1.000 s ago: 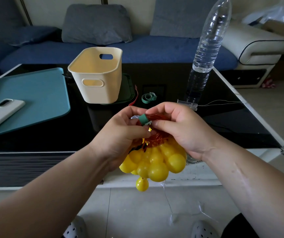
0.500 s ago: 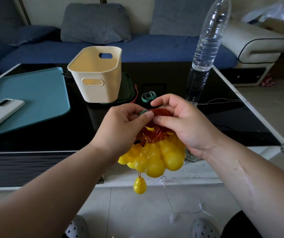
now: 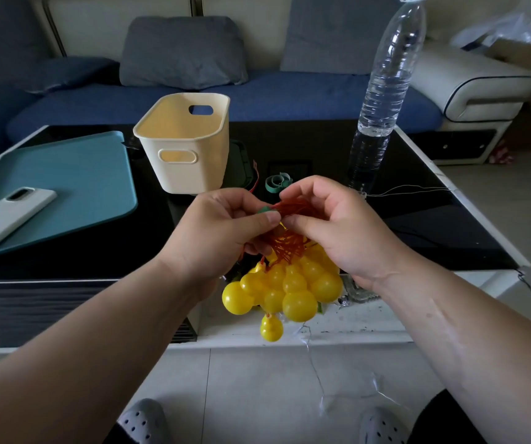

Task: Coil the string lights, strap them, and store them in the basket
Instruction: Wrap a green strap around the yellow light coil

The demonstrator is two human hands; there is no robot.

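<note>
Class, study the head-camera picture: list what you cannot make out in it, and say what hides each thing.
All in the head view:
1. Green strap: mostly under the left hand; fastened or not, unclear.
2. String lights: wire coil partly behind the right hand.
3. Basket floor: hidden by its near wall.
4. Bottle cap: cut off by the top edge.

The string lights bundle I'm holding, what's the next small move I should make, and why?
Probably finish wrapping the green strap round the red wires and close it. The left hand pinches the strap at the top of the bundle, the right hand pinches the wires beside it, and the yellow bulbs hang below; the basket stands behind them.
</note>
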